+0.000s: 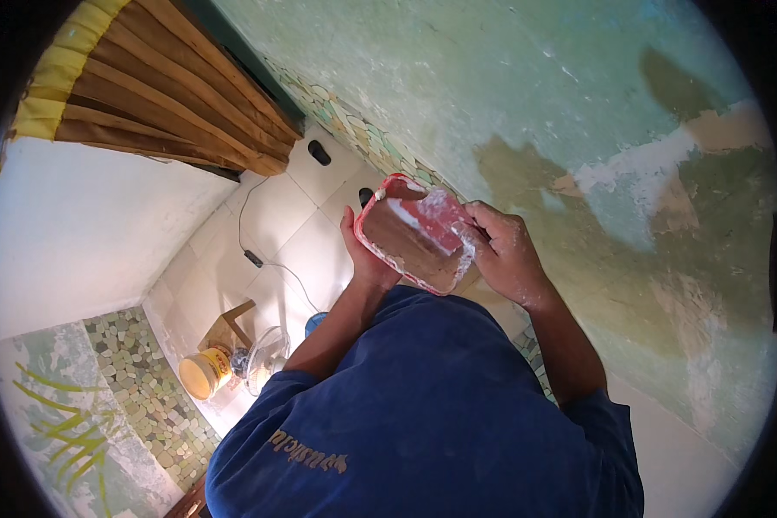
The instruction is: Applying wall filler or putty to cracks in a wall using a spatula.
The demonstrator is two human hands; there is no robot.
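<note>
Our left fingers (349, 224) hold the tray (390, 238), probably light, stiff, best gripped underneath; between our right fingers (485, 212) we clasp the slippery-looking scraper (440, 221).

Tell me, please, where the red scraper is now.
In the head view, the red scraper is slightly right of centre, held by the right hand over the red-rimmed tray in the left hand.
</note>
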